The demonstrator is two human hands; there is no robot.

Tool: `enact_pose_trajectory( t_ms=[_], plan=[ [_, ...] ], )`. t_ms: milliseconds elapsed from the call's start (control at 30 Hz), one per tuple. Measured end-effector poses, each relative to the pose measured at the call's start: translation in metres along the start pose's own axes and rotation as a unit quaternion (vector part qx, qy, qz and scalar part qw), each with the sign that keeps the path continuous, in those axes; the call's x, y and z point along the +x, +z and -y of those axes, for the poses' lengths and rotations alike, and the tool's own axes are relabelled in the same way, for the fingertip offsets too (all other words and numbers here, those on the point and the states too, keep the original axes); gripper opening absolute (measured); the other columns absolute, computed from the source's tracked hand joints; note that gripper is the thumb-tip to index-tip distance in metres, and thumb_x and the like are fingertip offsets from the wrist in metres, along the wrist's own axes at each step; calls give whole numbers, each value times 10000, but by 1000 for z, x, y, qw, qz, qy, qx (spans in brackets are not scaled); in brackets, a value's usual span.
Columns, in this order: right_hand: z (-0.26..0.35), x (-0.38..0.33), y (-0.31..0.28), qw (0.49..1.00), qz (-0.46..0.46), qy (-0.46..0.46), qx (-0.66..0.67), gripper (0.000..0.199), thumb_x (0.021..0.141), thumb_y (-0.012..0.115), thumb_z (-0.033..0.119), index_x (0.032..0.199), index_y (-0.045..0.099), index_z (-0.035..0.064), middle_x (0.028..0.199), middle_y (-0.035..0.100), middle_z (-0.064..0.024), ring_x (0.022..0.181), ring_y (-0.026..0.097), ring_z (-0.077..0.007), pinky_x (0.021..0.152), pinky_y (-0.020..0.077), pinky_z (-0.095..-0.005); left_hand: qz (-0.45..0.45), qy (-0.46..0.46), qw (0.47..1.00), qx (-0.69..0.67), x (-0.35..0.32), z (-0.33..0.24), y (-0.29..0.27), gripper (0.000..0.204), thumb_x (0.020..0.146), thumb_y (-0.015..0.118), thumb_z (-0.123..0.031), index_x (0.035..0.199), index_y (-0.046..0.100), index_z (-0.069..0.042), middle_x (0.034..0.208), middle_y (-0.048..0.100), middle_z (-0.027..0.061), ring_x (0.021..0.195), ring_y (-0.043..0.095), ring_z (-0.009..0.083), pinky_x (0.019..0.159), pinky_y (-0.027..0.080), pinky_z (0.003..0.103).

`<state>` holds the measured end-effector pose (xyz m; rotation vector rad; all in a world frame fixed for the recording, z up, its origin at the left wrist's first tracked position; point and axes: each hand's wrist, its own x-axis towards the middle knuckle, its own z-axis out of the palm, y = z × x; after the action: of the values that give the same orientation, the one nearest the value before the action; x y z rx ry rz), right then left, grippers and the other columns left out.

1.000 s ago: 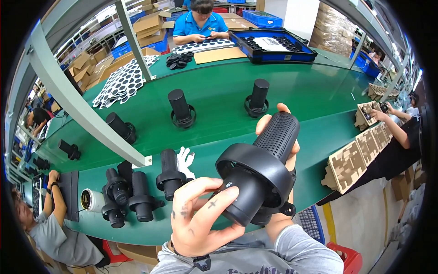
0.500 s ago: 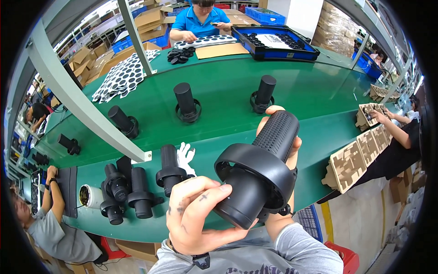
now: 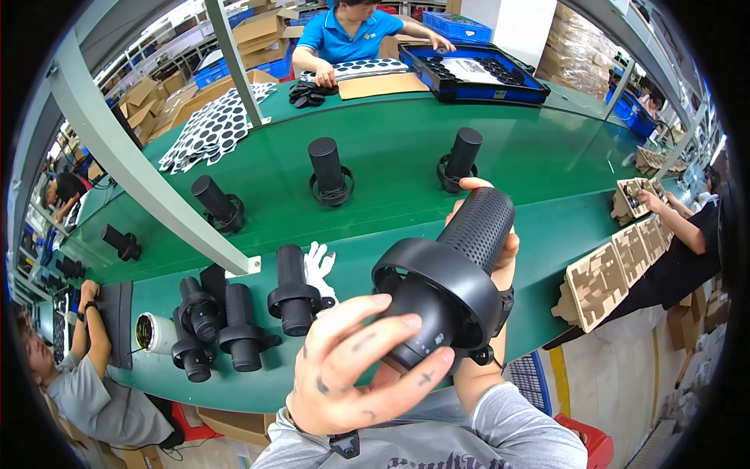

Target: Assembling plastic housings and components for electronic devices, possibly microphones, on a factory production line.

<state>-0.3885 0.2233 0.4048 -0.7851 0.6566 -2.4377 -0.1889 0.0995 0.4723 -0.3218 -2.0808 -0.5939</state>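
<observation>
Over the near edge of the green table (image 3: 539, 227), I have the black microphone (image 3: 449, 285) raised in both hands, its mesh end tipped up and away to the right. My right hand (image 3: 508, 254) grips it from behind, fingertips showing on both sides of the mesh; my left hand (image 3: 351, 375) is closed around the smooth lower end, its thumb mostly hidden from my view. To the left on the table, another microphone (image 3: 292, 289) is beside a white glove (image 3: 319, 270), and a cluster of microphones (image 3: 243, 328) is near a white tub (image 3: 162, 334). Brown molded trays (image 3: 598, 281) sit on the right. Across from me, a person in a blue shirt (image 3: 341, 39) has one hand over a black-rimmed bin (image 3: 500, 94).
</observation>
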Motion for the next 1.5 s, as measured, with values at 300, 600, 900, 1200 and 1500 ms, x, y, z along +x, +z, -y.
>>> enact_pose_trajectory(
  t_ms=[300,600,900,1200,1500],
  plan=[
    [-4,0,-2,1000,30,4,0,979,625,839,478,1292,358,-54,889,584,-91,750,595,-152,635,557,-256,-35,127,991,20,-3,7,8,371,560,747,-142,891,701,-303,1000,583,8,940,560,304,618,485,338],
    [-14,3,1,993,73,-25,89,819,684,826,386,1216,398,-66,846,588,-122,697,620,-179,584,560,-278,-41,168,985,25,-6,3,9,246,599,720,-214,831,678,-284,970,611,-132,950,549,241,641,359,328],
    [-2,20,-26,983,-61,-168,38,750,882,567,521,1387,309,30,1325,477,-149,1123,536,-275,971,458,-409,-54,-146,985,-79,-4,10,8,579,678,761,-122,1204,539,-24,1198,541,191,1069,541,330,730,509,359],
    [5,25,-6,969,-104,-219,-47,568,908,433,614,1061,506,71,843,503,-33,759,488,-183,605,468,-339,61,-253,964,-53,1,-2,27,714,620,856,-296,1195,517,-42,1118,550,110,750,639,166,543,521,260],
    [-4,27,3,964,-126,-233,-12,668,904,379,654,1044,532,19,885,557,-65,737,549,-199,619,480,-361,15,-187,979,-80,-3,1,25,632,596,848,-170,1136,539,-61,1106,548,109,772,636,194,521,548,249]
  ],
)
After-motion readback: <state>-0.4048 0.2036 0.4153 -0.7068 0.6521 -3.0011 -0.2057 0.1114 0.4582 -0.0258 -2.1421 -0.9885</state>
